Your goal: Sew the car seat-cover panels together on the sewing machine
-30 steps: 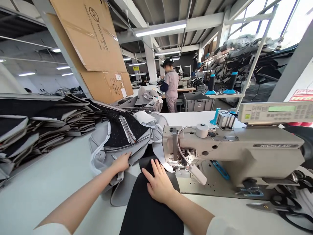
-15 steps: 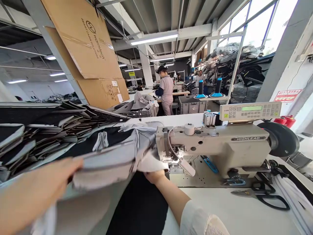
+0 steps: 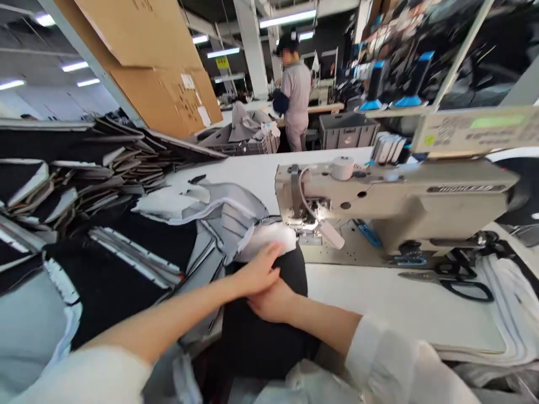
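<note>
1. Left hand has swung in from the far left, where it held up an edge of the cover, and now meets the right hand; the cover has dropped flatter and spread out leftward.
2. The left hand is loosely open, its fingers reaching over the pale panel of the cover and its palm side overlapping the right hand. Whether it pinches any cloth cannot be told.
3. The right hand is partly curled over the black panel; its fingertips are hidden, so how firmly it holds anything cannot be told.
4. Two hands work by one sewing machine, whose needle end is just beyond and to the right of them. One pair of scissors and one blue tool lie to their right. Beyond are two thread cones, two crates and one standing person.
5. The cover lies under the hands and to their left, its long axis running from lower left up toward the needle end. The black panel's rounded end points away from the body, toward the machine.
</note>
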